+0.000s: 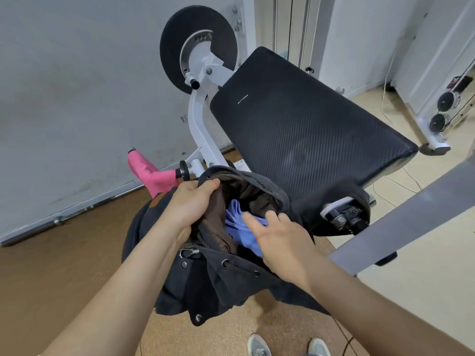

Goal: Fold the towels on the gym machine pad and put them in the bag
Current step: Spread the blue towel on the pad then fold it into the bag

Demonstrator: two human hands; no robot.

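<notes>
Two hands at black canvas drawstring bag (218,281), which sits at near end of black ribbed gym machine pad (308,124). Left hand (191,204) clenched on bag's left rim, pulling mouth wide. Right hand (280,237) released, fingers spread, blurred, on lilac-blue towel (235,224) lying inside bag. We note brown cork floor (64,278) near left, cream tile (424,265) right, scuffed grey wall (77,86) far left.

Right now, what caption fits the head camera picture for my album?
Left hand holds the dark bag open while the right hand reaches over the blue towel inside.
</notes>
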